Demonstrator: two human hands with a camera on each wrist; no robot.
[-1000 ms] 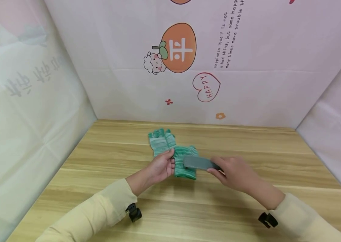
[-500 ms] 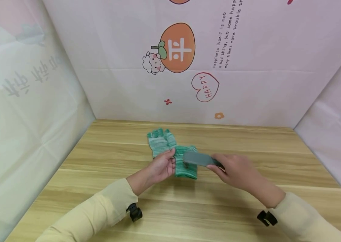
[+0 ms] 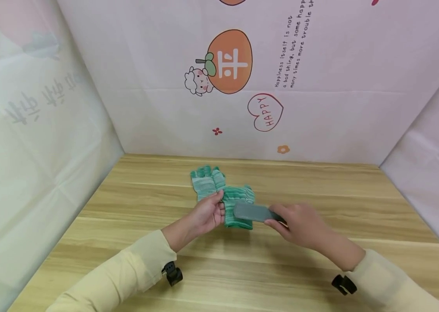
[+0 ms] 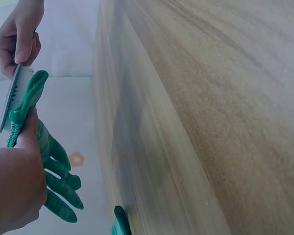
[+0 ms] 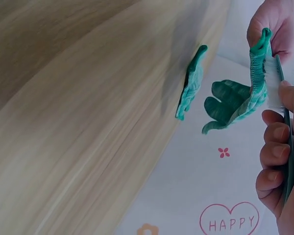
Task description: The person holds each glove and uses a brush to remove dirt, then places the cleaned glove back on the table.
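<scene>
Printed sheets [image 3: 157, 86] back the worktop [image 3: 321, 186]; I see the left grip [image 3: 205, 214] pinching a glove [image 3: 239, 194], raised above it; the right grip [image 3: 302, 223] is wrapped round a brush [image 3: 253, 212], bristles [image 5: 272, 88] against that glove's cuff [image 5: 257, 71]; a second glove [image 3: 205, 183] lies beyond, on the worktop.
</scene>
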